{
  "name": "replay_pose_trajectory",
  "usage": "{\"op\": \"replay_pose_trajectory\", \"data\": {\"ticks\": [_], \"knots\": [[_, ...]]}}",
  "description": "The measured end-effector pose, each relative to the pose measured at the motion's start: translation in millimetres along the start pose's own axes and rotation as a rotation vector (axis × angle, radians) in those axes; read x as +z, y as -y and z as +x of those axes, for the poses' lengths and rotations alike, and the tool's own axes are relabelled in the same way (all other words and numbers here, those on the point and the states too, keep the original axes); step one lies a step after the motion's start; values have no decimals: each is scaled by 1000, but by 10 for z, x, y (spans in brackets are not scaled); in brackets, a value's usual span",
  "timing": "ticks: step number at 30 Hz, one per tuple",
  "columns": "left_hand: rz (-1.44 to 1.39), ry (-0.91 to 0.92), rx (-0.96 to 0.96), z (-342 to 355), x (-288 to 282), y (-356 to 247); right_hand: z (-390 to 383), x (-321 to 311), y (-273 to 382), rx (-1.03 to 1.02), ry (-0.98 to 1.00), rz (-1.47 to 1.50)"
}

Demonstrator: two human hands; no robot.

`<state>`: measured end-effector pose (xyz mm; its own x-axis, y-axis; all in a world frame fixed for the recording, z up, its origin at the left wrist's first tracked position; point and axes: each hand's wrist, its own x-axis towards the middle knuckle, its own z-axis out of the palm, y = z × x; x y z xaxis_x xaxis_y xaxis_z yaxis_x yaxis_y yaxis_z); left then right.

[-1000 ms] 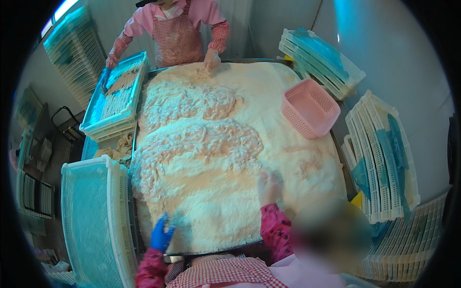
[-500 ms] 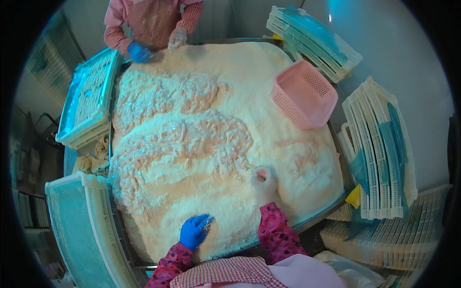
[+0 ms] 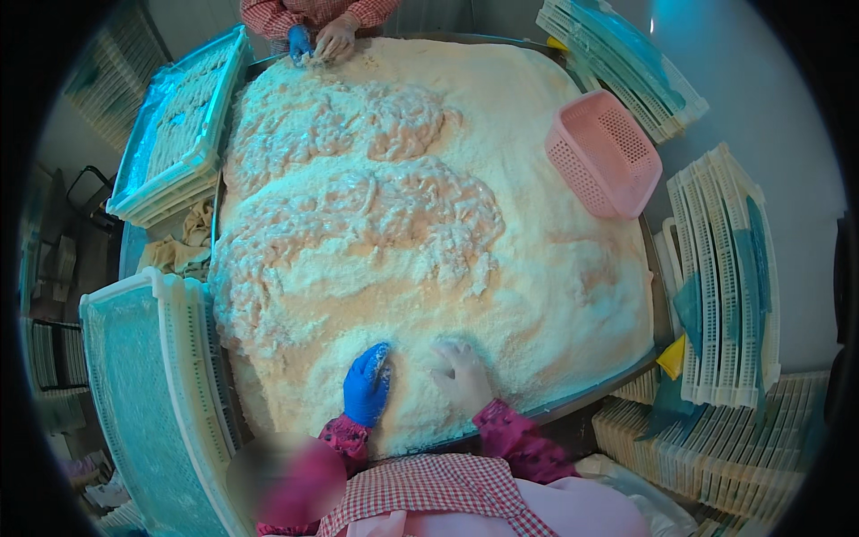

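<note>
My left hand [image 3: 367, 385], in a blue glove, rests on edge in the pale breadcrumb-like coating [image 3: 416, 358] near the front of the table. Its fingers are stretched out and it holds nothing that I can see. To its right, my right hand [image 3: 463, 378], in a whitish, dusted glove, lies palm down on the same crumbs with its fingers spread. A strip of crumbs separates the two hands. Beyond them lies a long heap of wet, pinkish raw pieces, seemingly meat strips [image 3: 358, 210], partly dusted with crumbs. A second such heap [image 3: 313, 125] lies behind it.
A pink perforated basket [image 3: 604, 157] stands at the right back. Stacked white trays with blue sheets [image 3: 729, 277] line the right side. More trays [image 3: 130, 385] lean at the left, and filled trays [image 3: 183, 116] sit behind them. Across the table, a co-worker's gloved hands [image 3: 322, 45] meet at the edge.
My right hand has come back from the near heap toward me and left, its fingers now spread. My left hand's fingers have straightened. The co-worker's hands have drawn together. The view has shifted.
</note>
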<state>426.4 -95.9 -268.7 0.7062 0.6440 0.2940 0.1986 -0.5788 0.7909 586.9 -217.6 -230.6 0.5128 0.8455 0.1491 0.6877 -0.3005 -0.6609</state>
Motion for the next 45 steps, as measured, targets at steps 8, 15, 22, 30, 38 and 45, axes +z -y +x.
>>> {"op": "replay_pose_trajectory", "data": {"ticks": [8,15,22,30,38,45], "knots": [[-84,-61,-5,9,-16,68,65,-162,273,125,7,376],[-50,255,-118,364,124,-445,612,-331,-467,328,-528,96],[-231,192,-491,328,88,230,734,-256,-524,421,-467,410],[-538,-375,-431,119,-379,224,248,-530,-450,-13,120,48],[-228,142,-457,173,-435,134,65,-121,-60,-230,244,-67],[211,133,-65,94,-449,52,211,-491,-46,-311,232,-152]]}}
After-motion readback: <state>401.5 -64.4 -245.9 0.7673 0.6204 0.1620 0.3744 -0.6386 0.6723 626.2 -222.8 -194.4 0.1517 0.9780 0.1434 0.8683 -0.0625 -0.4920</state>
